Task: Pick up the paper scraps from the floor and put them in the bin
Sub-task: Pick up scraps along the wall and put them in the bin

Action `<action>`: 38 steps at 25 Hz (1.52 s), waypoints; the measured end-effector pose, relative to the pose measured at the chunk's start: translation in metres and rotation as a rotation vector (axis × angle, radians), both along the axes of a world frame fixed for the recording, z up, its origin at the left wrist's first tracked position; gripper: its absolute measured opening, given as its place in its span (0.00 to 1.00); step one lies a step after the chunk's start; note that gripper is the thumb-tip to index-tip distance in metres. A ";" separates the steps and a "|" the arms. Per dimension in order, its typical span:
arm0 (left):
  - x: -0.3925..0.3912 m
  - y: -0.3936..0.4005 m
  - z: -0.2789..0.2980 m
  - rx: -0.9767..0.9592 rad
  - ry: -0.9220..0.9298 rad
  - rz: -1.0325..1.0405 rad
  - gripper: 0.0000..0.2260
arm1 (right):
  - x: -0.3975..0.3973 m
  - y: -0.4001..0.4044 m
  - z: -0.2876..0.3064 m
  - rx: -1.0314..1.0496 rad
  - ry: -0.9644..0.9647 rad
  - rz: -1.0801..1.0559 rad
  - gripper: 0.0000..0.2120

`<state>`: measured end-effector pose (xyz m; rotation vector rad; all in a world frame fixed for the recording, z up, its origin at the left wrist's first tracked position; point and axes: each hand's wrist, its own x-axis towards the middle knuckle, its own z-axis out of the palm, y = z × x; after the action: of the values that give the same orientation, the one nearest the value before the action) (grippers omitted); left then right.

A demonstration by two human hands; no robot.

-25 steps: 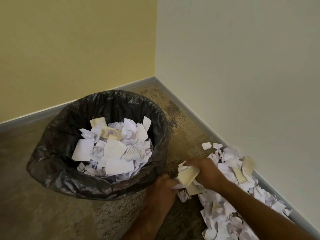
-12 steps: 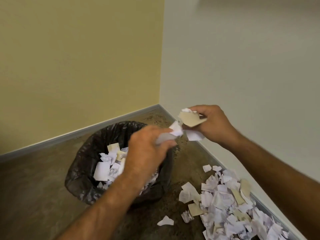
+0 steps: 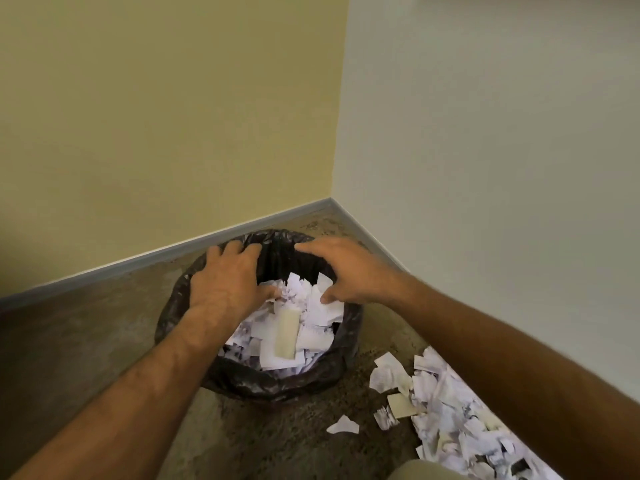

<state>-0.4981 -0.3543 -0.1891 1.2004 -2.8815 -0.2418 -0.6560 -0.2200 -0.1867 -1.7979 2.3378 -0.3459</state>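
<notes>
Head view: paper scraps lie heaped on the floor by the right wall, more fill the bin. Left hand and right hand hover spread, gripping nothing, over it. Piled high, scraps could spill over the rim.

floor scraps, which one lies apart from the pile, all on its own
The small white scrap on the bare floor, in front of the bin. It touches nothing, while the other floor scraps crowd together in the pile along the right wall.
</notes>
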 end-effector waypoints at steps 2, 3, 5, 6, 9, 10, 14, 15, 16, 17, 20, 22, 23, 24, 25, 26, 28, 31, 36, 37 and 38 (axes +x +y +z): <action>-0.012 0.024 0.011 -0.041 0.176 -0.125 0.29 | -0.015 0.026 0.000 -0.188 -0.078 -0.156 0.39; -0.019 0.043 0.014 -0.006 0.296 -0.228 0.25 | -0.026 0.044 -0.003 -0.250 -0.124 -0.254 0.36; -0.034 0.093 0.007 0.210 0.424 -0.470 0.22 | -0.050 0.087 -0.022 -0.212 -0.143 -0.403 0.34; -0.040 0.118 -0.004 0.335 0.383 -0.572 0.24 | -0.060 0.109 -0.038 -0.122 -0.122 -0.444 0.35; -0.060 0.169 -0.076 0.496 0.026 -0.669 0.34 | -0.076 0.173 -0.103 0.203 -0.095 -0.491 0.40; -0.063 0.177 -0.105 0.508 -0.106 -0.626 0.40 | -0.076 0.190 -0.125 0.300 -0.080 -0.494 0.44; -0.056 0.178 -0.211 0.487 -0.412 -0.288 0.60 | -0.058 0.223 -0.199 0.534 -0.021 -0.495 0.55; -0.050 0.178 -0.234 0.488 -0.426 -0.220 0.62 | -0.053 0.223 -0.213 0.543 -0.025 -0.497 0.57; -0.045 0.176 -0.251 0.500 -0.424 -0.177 0.65 | -0.048 0.220 -0.223 0.540 -0.033 -0.500 0.58; -0.041 0.175 -0.268 0.526 -0.402 -0.157 0.67 | -0.045 0.216 -0.232 0.533 -0.040 -0.506 0.60; -0.040 0.178 -0.299 0.603 -0.248 -0.155 0.70 | -0.041 0.206 -0.256 0.565 -0.037 -0.501 0.64; -0.049 0.183 -0.308 0.580 -0.132 -0.184 0.70 | -0.041 0.204 -0.266 0.594 -0.038 -0.508 0.64; -0.056 0.186 -0.310 0.565 -0.081 -0.211 0.69 | -0.040 0.205 -0.272 0.586 -0.065 -0.527 0.62; -0.064 0.189 -0.312 0.561 -0.038 -0.240 0.69 | -0.039 0.207 -0.277 0.565 -0.099 -0.551 0.60; -0.074 0.191 -0.313 0.566 -0.017 -0.275 0.69 | -0.038 0.210 -0.282 0.538 -0.126 -0.571 0.58; -0.085 0.194 -0.312 0.579 -0.011 -0.308 0.69 | -0.037 0.213 -0.286 0.510 -0.144 -0.584 0.54; -0.106 0.195 -0.311 0.608 -0.020 -0.355 0.69 | -0.037 0.216 -0.293 0.452 -0.168 -0.588 0.48; -0.131 0.191 -0.311 0.581 -0.104 -0.407 0.68 | -0.038 0.220 -0.303 0.370 -0.226 -0.598 0.43; -0.137 0.186 -0.317 0.578 -0.076 -0.388 0.43 | -0.035 0.223 -0.311 0.271 -0.295 -0.605 0.31; -0.135 0.185 -0.319 0.566 -0.027 -0.401 0.35 | -0.035 0.222 -0.311 0.253 -0.294 -0.603 0.28; -0.133 0.185 -0.321 0.535 0.011 -0.426 0.26 | -0.035 0.222 -0.311 0.236 -0.297 -0.603 0.25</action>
<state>-0.6315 -0.1694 -0.5096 0.5729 -3.1278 -1.0715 -0.6909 0.0017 -0.4977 -0.8445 2.5150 -0.3602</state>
